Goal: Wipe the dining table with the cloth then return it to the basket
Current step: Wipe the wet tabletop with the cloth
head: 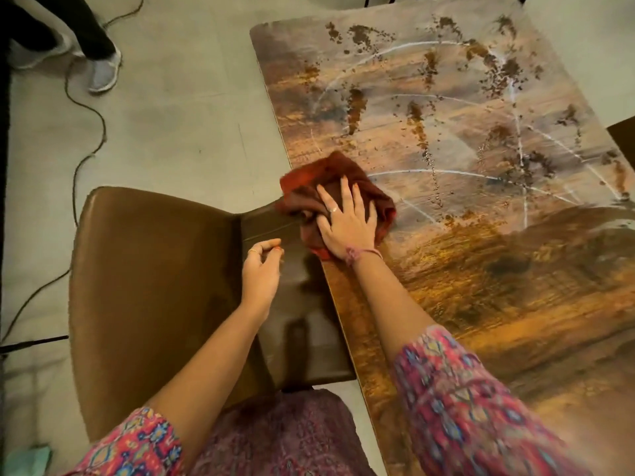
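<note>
Pressing flat right hand (345,223) on red cloth (309,187) at table (481,269) edge, left hand (261,269) loosely curled, empty

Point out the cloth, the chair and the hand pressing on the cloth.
cloth (311,180): head view, on the bare upper fold beyond the fingers.
chair (154,269): head view, on the brown seat.
right hand (345,225): head view, on the back of the hand.

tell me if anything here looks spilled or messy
Yes. Brown crumbs and smears are scattered over the far half of the table, crossed by pale streaks. The right hand presses a red cloth at the table's left edge, so the mess beyond it is not yet wiped.
</note>
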The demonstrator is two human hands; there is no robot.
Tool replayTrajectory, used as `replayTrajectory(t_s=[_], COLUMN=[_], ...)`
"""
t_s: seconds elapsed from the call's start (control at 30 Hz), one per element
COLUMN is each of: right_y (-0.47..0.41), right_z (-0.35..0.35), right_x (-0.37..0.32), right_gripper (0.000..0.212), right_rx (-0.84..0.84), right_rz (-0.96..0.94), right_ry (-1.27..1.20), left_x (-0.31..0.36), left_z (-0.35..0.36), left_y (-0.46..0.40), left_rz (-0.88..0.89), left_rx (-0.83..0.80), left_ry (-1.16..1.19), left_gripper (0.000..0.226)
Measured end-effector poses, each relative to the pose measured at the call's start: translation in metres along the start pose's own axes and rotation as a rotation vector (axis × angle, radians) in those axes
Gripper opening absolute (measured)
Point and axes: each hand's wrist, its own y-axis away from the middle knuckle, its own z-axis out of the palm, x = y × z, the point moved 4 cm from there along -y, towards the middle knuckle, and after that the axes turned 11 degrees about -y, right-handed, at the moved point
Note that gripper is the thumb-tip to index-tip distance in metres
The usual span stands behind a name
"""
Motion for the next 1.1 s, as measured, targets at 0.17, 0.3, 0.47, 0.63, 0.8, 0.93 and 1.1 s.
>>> replayTrajectory(t_s=[0.17,0.3,0.47,0.63,0.8,0.93,1.1], right_y=[-0.085,-0.064,0.063,0.210,0.142,0.007,-0.100], right_z=[-0.013,-0.013,0.002,0.032,0.009,-0.030,-0.060], right_x=[-0.025,-0.015,0.036,0.082,0.073,0.075,0.073], right_gripper=[0.057,0.055,0.058,0.067,0.059,0.055,0.055], right_rx=[-0.027,0.009,0.061,0.066,0.126,0.116,0.024], right_rz=[-0.024,-0.137,-0.152,0.051,0.131,0.124,0.106], right_ry=[-0.032,0.023,0.054,0.080,0.053,0.021,-0.016], left_x=[0.007,0.002,-0.013,-0.008,0.012,0.028,0.030], left_z=[0.021,0.032,0.033,0.044,0.064,0.074,0.082], left_y=[-0.009,-0.013,-0.028,-0.041,-0.040,-0.035,-0.030], left_rz=[-0.050,-0.108,-0.202,-0.208,-0.264,-0.290,-0.337], left_rx=[-0.006,-0.008,-0.041,-0.086,-0.256,-0.339,-0.261], left_ry=[0.004,0.049,0.115,0.099,0.102,0.247,0.295], left_gripper=[0.015,0.015,0.020,0.015,0.026,0.030,0.030])
